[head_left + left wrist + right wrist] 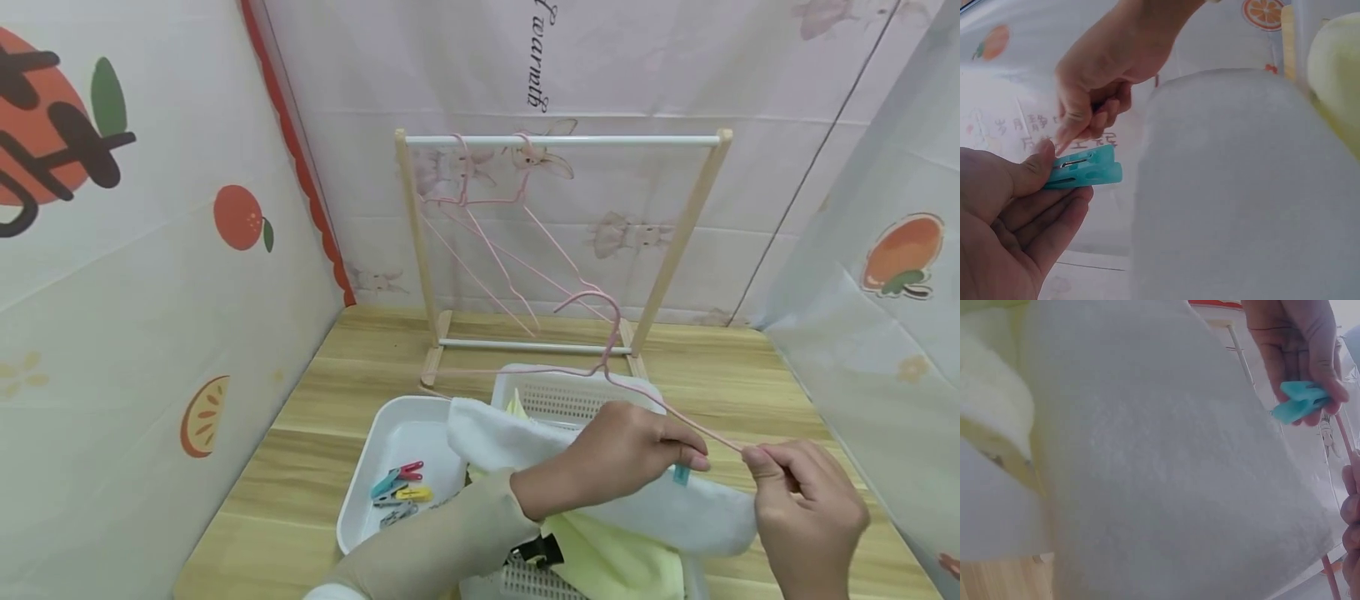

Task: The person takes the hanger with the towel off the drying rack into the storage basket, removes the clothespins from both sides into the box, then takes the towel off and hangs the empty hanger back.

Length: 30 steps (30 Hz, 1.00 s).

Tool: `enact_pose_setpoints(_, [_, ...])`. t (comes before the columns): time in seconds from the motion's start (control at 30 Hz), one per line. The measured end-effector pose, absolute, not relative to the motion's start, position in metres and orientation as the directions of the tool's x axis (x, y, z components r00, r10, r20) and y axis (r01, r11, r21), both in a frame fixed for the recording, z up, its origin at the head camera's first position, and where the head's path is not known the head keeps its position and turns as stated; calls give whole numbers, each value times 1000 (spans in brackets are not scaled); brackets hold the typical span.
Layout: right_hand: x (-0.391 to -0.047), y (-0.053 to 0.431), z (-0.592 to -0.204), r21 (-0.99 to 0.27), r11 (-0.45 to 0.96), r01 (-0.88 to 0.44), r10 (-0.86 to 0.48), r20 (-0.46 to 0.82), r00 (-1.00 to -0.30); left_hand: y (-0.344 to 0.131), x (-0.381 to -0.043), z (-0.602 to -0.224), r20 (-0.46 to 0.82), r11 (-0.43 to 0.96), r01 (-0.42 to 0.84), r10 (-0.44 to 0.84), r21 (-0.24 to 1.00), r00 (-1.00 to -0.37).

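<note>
My left hand pinches a teal clothespin between thumb and fingers. In the right wrist view that clothespin is beside the edge of a white towel. My right hand grips the right end of a pink clothes hanger, its hook pointing up. Below the hanger's sloping arm, the towel stretches across under both hands. A bit of pink bar shows past the towel's lower corner. My right fingers are at that view's edge.
A white basket with a yellow cloth stands under the hands. Left of it, a white tray holds several clothespins. Behind, a wooden rack carries two pink hangers. Printed cloth walls enclose the table.
</note>
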State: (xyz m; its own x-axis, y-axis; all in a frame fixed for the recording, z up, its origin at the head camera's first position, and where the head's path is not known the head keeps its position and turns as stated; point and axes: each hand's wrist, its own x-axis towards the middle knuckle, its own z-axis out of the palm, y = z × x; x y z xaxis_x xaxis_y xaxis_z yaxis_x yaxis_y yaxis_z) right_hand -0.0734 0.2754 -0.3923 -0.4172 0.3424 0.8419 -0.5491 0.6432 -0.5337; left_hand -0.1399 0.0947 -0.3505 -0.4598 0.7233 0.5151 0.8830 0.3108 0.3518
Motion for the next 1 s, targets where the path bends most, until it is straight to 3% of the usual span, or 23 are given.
enact_pose_setpoints(0.17, [-71, 272, -389, -554, 623, -552, 367, 830, -420, 81, -138, -344, 521, 289, 891, 730, 350, -442])
enact_pose_setpoints(0.3, [-70, 271, -389, -565, 613, -552, 383, 824, -418, 62, -134, -344, 519, 243, 859, 712, 450, -473])
enact_pose_setpoints(0.57, [-69, 271, -390, -570, 609, -552, 399, 821, -408, 11, -123, -345, 457, 237, 691, 600, 683, -657])
enact_pose_setpoints(1.0, [-73, 280, -396, -570, 613, -547, 400, 821, -407, -56, -113, -383, 427, 419, 571, 391, 706, -815])
